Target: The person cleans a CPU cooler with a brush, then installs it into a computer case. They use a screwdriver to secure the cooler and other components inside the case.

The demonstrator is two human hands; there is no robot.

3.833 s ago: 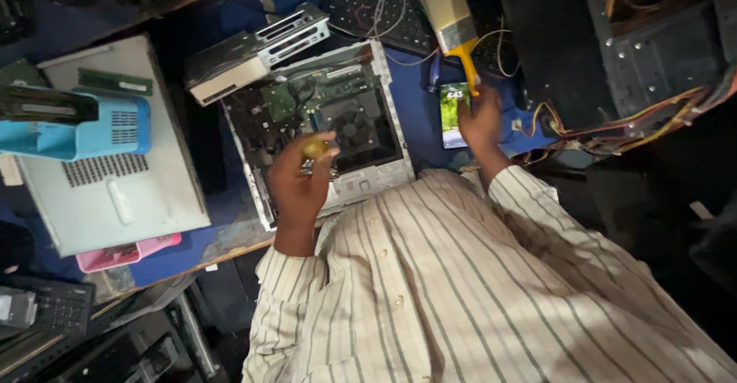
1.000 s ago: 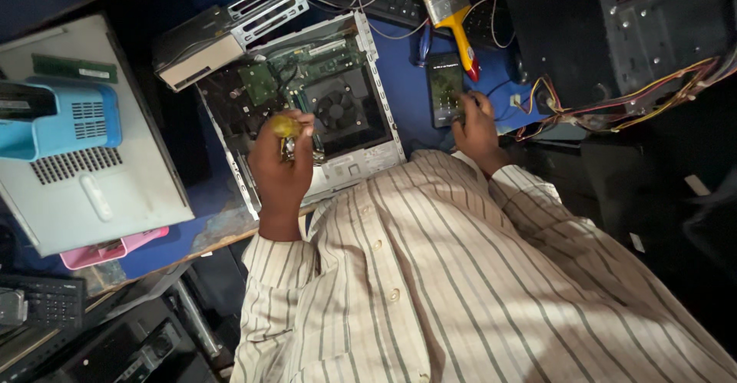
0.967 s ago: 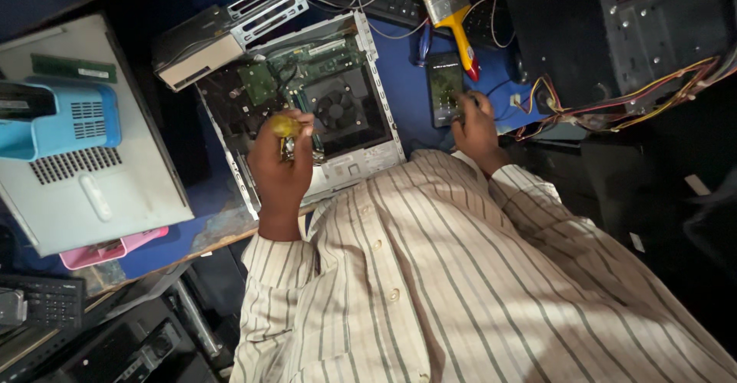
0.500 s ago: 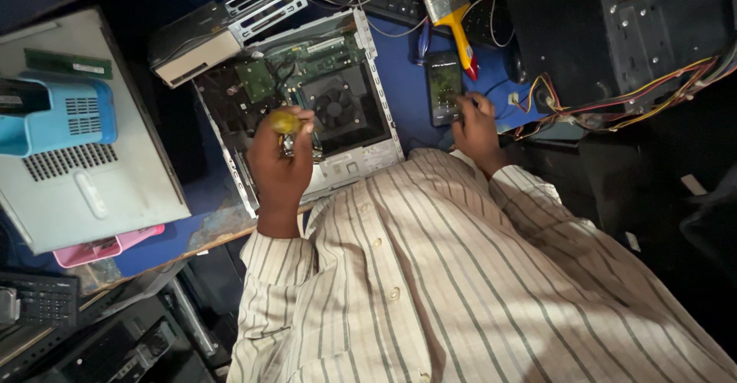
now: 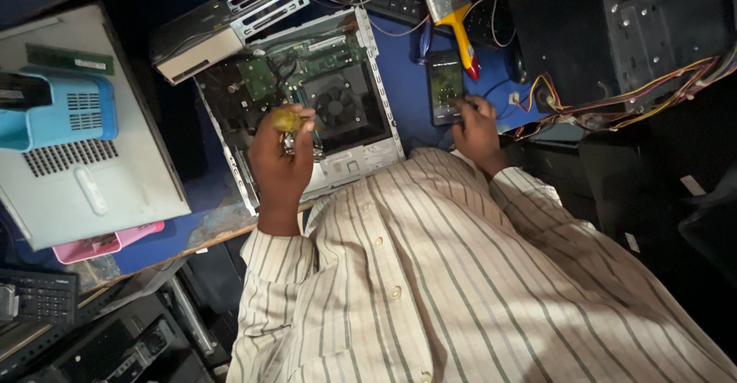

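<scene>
Left hand [image 5: 282, 160] over the open computer case [image 5: 303, 103], grip closed around a yellow-handled screwdriver [image 5: 287, 119], handle end sticking up, tip hidden by the fingers. Right hand [image 5: 474, 126] just right of the case, fingertips touching a smartphone [image 5: 444, 87] lying flat on the blue desk [image 5: 411, 76]; grip loose, holding nothing. Paintbrush [image 5: 449, 7] beyond the phone. Optical drive [image 5: 230, 14] at the case's far edge. Grey unit [image 5: 84, 168] left of the case, blue device [image 5: 57, 110] on top.
</scene>
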